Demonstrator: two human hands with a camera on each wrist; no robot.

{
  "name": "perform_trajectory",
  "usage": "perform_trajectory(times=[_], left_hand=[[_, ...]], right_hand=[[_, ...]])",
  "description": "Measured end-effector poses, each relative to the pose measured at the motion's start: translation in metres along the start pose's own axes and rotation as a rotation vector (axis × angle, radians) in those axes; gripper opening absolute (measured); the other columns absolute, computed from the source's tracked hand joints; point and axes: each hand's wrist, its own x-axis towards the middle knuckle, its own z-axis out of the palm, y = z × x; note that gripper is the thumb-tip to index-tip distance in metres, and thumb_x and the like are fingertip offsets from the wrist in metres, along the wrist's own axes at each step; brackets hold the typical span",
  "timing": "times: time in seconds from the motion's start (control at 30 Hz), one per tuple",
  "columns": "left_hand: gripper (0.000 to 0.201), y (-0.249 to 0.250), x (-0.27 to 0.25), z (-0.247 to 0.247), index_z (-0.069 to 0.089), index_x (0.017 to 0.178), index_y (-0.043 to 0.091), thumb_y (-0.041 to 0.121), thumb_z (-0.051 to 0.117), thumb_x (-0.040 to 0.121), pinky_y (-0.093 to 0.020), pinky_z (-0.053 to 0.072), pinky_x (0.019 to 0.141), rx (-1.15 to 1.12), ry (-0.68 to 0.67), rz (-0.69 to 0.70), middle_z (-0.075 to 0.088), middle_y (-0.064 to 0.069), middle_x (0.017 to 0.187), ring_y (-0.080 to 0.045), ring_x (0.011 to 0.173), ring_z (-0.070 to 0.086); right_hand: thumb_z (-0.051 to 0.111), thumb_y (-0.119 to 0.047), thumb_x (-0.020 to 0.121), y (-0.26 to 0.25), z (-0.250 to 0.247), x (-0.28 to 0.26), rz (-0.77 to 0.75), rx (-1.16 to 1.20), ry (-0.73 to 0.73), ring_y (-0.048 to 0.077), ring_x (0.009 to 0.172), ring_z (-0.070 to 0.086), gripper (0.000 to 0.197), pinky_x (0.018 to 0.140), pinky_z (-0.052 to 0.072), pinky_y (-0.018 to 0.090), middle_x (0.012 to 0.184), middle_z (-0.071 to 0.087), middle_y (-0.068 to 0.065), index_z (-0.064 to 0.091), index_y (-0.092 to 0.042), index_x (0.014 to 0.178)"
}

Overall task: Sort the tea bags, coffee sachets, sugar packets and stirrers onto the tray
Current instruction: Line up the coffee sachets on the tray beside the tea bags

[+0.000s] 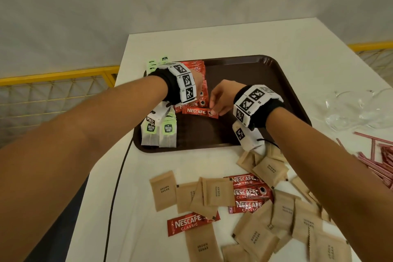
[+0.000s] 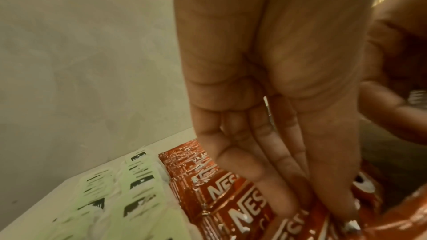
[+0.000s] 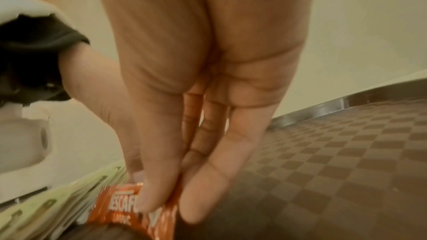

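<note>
Head view: brown sugar packets (image 1: 214,193) and loose red coffee sachets (image 1: 247,192) lie scattered on the white tabletop (image 1: 136,198) nearest the camera, at 6 o'clock of the brown tray (image 1: 265,83); red-striped stirrers (image 1: 382,155) lie at 3 o'clock of the packets, near clear glassware (image 1: 357,110). On the tray, tea bags (image 1: 158,132) stand in rows at its 9 o'clock edge, with a row of sachets (image 1: 194,68) just beside them. The right hand (image 1: 223,97) pinches one end of a single sachet (image 1: 198,111) lying on the tray. The left hand (image 1: 196,83) reaches over the sachet row; its fingers are hidden behind the wrist band. Left wrist view: the left hand (image 2: 265,116) has straight fingers (image 2: 254,171) pressing down on the sachet row (image 2: 219,198), gripping nothing; tea bags (image 2: 129,198) lie at 9 o'clock of the row. Right wrist view: the right hand (image 3: 196,98) holds the single sachet (image 3: 122,205) between thumb and fingertips (image 3: 150,198) above the tray's checkered surface (image 3: 323,161); tea bags (image 3: 46,207) lie at 9 o'clock.
</note>
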Motion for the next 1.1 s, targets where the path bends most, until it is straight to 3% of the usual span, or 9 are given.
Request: perform_trajectory(times=[0.1, 0.27, 0.4, 0.5, 0.63, 0.73, 0.9, 0.97, 1.1], left_hand=[[0.025, 0.002, -0.005, -0.005, 0.07, 0.095, 0.006, 0.019, 0.075, 0.075, -0.023, 0.04, 0.054, -0.074, -0.017, 0.012, 0.063, -0.006, 0.086, -0.02, 0.077, 0.055], [0.031, -0.004, -0.017, -0.011, 0.069, 0.102, 0.009, 0.022, 0.075, 0.075, -0.017, 0.035, 0.051, -0.15, 0.053, 0.036, 0.06, 0.0, 0.087, -0.015, 0.079, 0.053], [0.027, -0.017, -0.033, -0.015, 0.065, 0.104, 0.012, 0.023, 0.071, 0.08, -0.014, 0.036, 0.056, -0.324, 0.171, 0.025, 0.054, 0.008, 0.071, -0.008, 0.067, 0.052], [0.026, -0.041, -0.046, -0.007, 0.065, 0.104, 0.007, 0.021, 0.069, 0.082, -0.017, 0.043, 0.061, -0.533, 0.234, -0.015, 0.058, 0.008, 0.071, -0.004, 0.064, 0.054], [0.032, -0.078, -0.064, 0.017, 0.063, 0.112, 0.006, 0.019, 0.068, 0.083, -0.026, 0.049, 0.075, -0.786, 0.278, -0.215, 0.063, -0.008, 0.095, -0.021, 0.088, 0.061], [0.04, -0.099, -0.08, 0.041, 0.056, 0.123, 0.004, 0.009, 0.066, 0.085, -0.041, 0.048, 0.092, -1.056, 0.305, -0.376, 0.057, -0.015, 0.12, -0.028, 0.114, 0.053], [0.042, -0.108, -0.099, 0.083, 0.048, 0.126, 0.005, -0.001, 0.059, 0.086, -0.039, 0.053, 0.063, -1.389, 0.214, -0.522, 0.058, -0.013, 0.105, -0.024, 0.085, 0.058], [0.046, -0.106, -0.103, 0.093, 0.044, 0.13, 0.004, -0.003, 0.058, 0.086, -0.041, 0.052, 0.066, -1.442, 0.149, -0.502, 0.058, -0.017, 0.114, -0.026, 0.083, 0.06], [0.055, -0.102, -0.103, 0.109, 0.04, 0.136, 0.007, 0.001, 0.061, 0.086, -0.041, 0.055, 0.07, -1.488, 0.126, -0.46, 0.058, -0.018, 0.12, -0.027, 0.088, 0.061]], right_hand=[[0.078, -0.008, 0.072, -0.007, 0.005, 0.01, 0.018, -0.136, 0.072, 0.027, 0.093, 0.068, 0.018, 0.086, 0.055, 0.039, 0.097, 0.07, 0.014, 0.067, -0.006, 0.086], [0.073, -0.011, 0.076, -0.013, 0.014, 0.019, 0.011, -0.224, 0.195, 0.029, 0.088, 0.067, 0.018, 0.083, 0.056, 0.042, 0.097, 0.069, 0.013, 0.063, -0.006, 0.09], [0.078, -0.015, 0.074, -0.021, 0.018, 0.017, 0.039, -0.256, 0.164, 0.029, 0.089, 0.067, 0.029, 0.083, 0.056, 0.042, 0.1, 0.068, 0.012, 0.062, -0.003, 0.096], [0.077, -0.015, 0.076, -0.025, 0.018, 0.015, 0.054, -0.267, 0.147, 0.03, 0.096, 0.065, 0.034, 0.087, 0.054, 0.042, 0.106, 0.066, 0.015, 0.062, -0.001, 0.103], [0.076, -0.016, 0.077, -0.028, 0.017, 0.005, 0.058, -0.26, 0.12, 0.029, 0.1, 0.064, 0.031, 0.088, 0.054, 0.042, 0.107, 0.066, 0.015, 0.063, 0.0, 0.099], [0.079, -0.026, 0.073, -0.029, 0.018, -0.001, 0.047, -0.209, 0.139, 0.024, 0.095, 0.063, 0.033, 0.088, 0.054, 0.039, 0.096, 0.063, 0.007, 0.053, -0.011, 0.086], [0.084, -0.02, 0.066, -0.025, 0.029, -0.007, 0.073, -0.103, 0.151, 0.02, 0.098, 0.055, 0.049, 0.095, 0.049, 0.037, 0.087, 0.052, -0.007, 0.036, -0.026, 0.075], [0.082, -0.021, 0.069, -0.026, 0.033, -0.005, 0.062, -0.214, 0.18, 0.02, 0.1, 0.052, 0.043, 0.092, 0.046, 0.034, 0.096, 0.054, -0.003, 0.04, -0.024, 0.079], [0.075, -0.031, 0.076, -0.04, 0.037, -0.002, -0.046, -0.499, 0.224, 0.027, 0.117, 0.044, 0.038, 0.097, 0.045, 0.042, 0.123, 0.044, 0.008, 0.058, -0.022, 0.108]])
